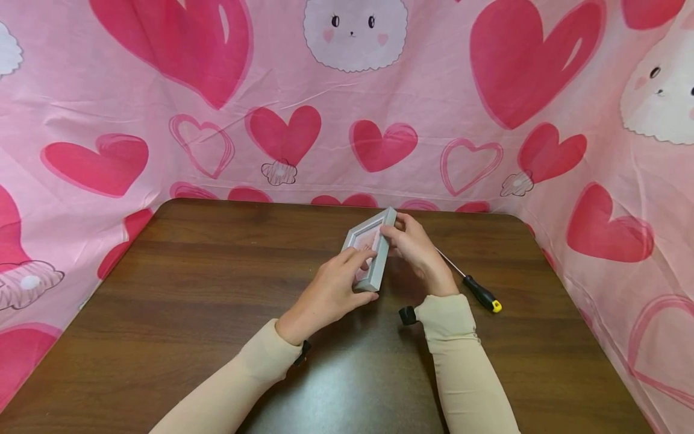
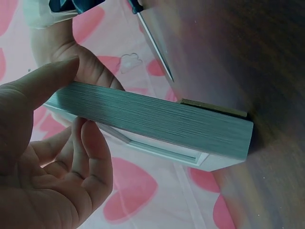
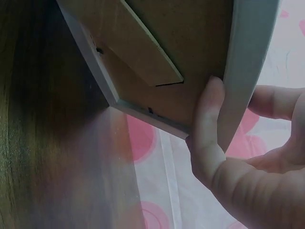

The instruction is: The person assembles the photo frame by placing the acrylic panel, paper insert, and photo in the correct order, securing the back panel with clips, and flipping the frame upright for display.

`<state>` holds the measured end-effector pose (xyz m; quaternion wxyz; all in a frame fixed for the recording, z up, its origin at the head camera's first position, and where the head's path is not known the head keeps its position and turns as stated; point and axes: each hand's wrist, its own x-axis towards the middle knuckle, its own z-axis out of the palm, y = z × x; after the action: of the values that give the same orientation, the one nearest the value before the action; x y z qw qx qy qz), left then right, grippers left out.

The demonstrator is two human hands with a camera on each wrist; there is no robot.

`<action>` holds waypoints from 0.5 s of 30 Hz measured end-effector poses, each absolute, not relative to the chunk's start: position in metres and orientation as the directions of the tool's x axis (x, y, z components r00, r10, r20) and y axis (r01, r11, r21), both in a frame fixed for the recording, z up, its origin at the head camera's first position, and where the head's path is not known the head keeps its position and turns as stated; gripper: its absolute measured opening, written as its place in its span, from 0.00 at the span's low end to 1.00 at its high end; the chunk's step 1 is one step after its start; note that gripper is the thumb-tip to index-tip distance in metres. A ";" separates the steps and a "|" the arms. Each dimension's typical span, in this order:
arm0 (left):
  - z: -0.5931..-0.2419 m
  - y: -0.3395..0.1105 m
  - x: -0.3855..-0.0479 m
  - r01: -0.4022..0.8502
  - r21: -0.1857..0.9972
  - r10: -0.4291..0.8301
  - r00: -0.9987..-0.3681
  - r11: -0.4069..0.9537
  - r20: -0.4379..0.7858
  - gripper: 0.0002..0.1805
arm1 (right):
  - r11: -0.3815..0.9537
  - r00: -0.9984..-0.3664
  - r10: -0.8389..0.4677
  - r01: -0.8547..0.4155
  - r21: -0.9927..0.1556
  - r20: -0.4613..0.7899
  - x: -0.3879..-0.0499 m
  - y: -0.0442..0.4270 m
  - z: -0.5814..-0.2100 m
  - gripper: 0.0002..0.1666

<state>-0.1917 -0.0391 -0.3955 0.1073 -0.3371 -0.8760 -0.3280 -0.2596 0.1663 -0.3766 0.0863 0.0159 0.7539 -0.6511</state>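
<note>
A small light-grey picture frame (image 1: 382, 263) is held tilted above the table, its front with a pinkish picture facing up and to the left. My left hand (image 1: 333, 286) grips its near end, thumb at the edge and fingers over the front. The left wrist view shows the grey side (image 2: 157, 119) between that thumb and the curled fingers. On the right, my right hand (image 1: 416, 244) pinches the long side. Seen from the right wrist, the brown backing board (image 3: 200, 38) carries a stand leg (image 3: 143, 55) and small dark tabs at the rim.
A screwdriver (image 1: 480, 294) with a black and yellow handle lies on the brown wooden table (image 1: 217, 271), right of my right hand. Pink cloth (image 1: 336, 90) with hearts hangs around the table's back and sides.
</note>
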 end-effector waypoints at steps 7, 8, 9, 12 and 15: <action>-0.398 -0.040 -0.193 0.640 0.532 0.525 -0.765 0.555 0.372 0.41 | 0.177 -0.983 -0.099 0.137 -0.975 -0.156 -0.261 0.169 -0.379 0.38; -0.398 -0.040 -0.193 0.633 0.538 0.523 -0.770 0.557 0.365 0.42 | 0.184 -0.983 -0.099 0.136 -0.973 -0.156 -0.261 0.170 -0.380 0.37; -0.398 -0.041 -0.194 0.625 0.543 0.521 -0.776 0.561 0.356 0.43 | 0.191 -0.983 -0.098 0.136 -0.972 -0.156 -0.262 0.171 -0.380 0.37; -0.400 -0.042 -0.196 0.607 0.554 0.515 -0.789 0.570 0.334 0.45 | 0.214 -0.982 -0.101 0.132 -0.968 -0.156 -0.262 0.174 -0.382 0.37; -0.401 -0.045 -0.199 0.587 0.558 0.514 -0.803 0.587 0.303 0.46 | 0.235 -0.982 -0.107 0.130 -0.963 -0.159 -0.262 0.176 -0.384 0.39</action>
<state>-0.1988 -0.0447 -0.4006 0.0545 -0.3094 -0.8892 -0.3327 -0.2625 0.1761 -0.3841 0.0959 0.0074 0.7799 -0.6185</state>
